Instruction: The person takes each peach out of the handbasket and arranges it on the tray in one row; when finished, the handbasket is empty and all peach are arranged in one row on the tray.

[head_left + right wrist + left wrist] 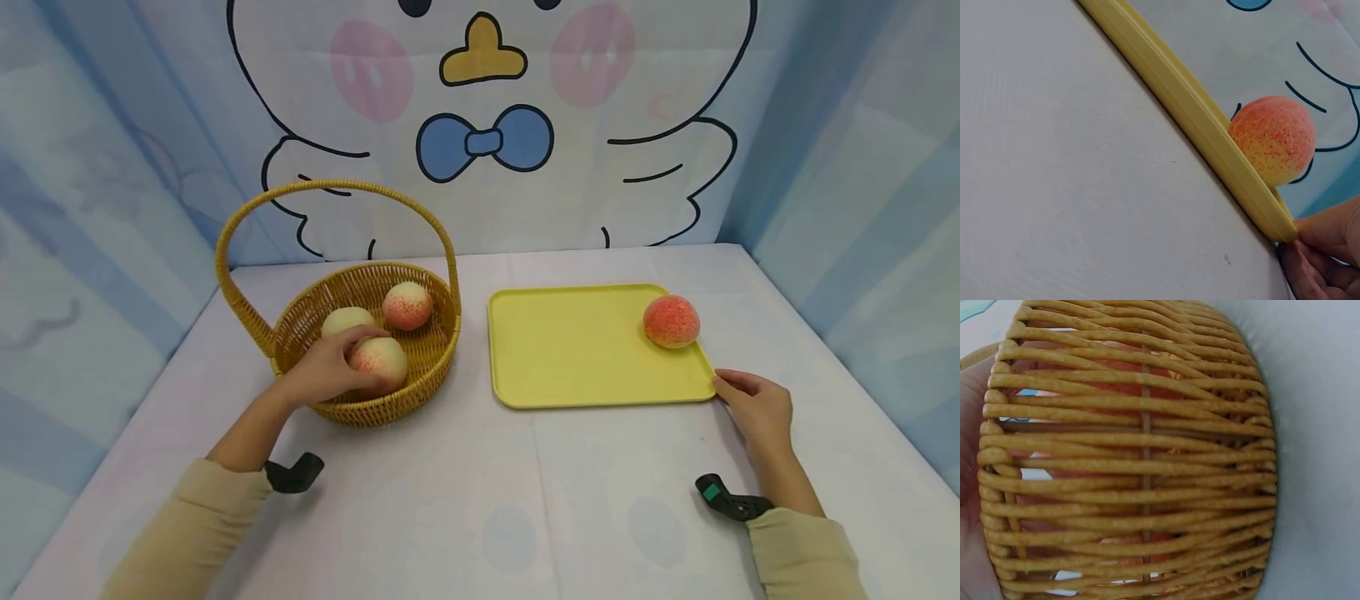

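In the head view my left hand (324, 367) reaches over the near rim of a wicker basket (427, 392) and grips a pale peach (381, 363) between thumb and fingers. Two more peaches lie in the basket: a pale one (347, 318) behind that hand and a red-speckled one (408, 305) at the back. The basket's woven side (1141, 462) hides most of the held peach in the left wrist view. My right hand (761, 408) pinches the near right corner of a yellow tray (570, 350). A red peach (671, 322) sits at the tray's right end.
The basket's tall arched handle (337, 185) rises over it on the left. A white cloth covers the table (600, 500). Behind stands a cartoon-printed curtain (487, 208), with blue curtains at both sides. Each wrist wears a black camera mount (731, 500).
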{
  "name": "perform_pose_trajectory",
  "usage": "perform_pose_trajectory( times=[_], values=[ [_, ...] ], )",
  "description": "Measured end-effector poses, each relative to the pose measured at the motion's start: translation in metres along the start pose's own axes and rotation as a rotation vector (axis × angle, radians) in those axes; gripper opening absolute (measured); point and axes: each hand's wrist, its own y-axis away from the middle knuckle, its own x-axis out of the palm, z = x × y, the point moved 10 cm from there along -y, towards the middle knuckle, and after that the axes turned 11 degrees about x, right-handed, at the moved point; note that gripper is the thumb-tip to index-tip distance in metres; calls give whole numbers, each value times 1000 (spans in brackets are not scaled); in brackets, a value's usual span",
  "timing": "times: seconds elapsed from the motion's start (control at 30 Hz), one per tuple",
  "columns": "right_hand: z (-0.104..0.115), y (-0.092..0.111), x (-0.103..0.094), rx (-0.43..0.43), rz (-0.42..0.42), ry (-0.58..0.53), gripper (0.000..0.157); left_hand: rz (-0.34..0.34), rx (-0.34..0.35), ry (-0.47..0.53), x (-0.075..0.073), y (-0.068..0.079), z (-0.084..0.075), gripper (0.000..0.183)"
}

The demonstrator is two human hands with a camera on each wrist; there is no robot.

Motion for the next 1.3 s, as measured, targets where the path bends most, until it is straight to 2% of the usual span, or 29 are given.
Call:
perform_pose_trajectory(
  times=[0.23,0.47,0.67,0.9,1.03,1.3],
  values=[
    [1,2,0,-7,6,2,48,-78,-10,78,-4,-3,-7,63],
    [1,2,-3,-17,0,-25,47,-121,-27,196,-2,-12,-26,72],
    [1,1,-2,-12,-7,-18,46,-135,9,287,6,-23,-45,71],
    [-1,-2,1,-9,-12,-9,46,-180,76,316,12,-35,-65,70],
    [-1,-3,1,-13,-13,-9,46,-175,127,340,17,-44,-79,68],
    [-3,-6,0,-6,-9,-11,46,-155,170,359,37,-61,-102,68]
  ],
)
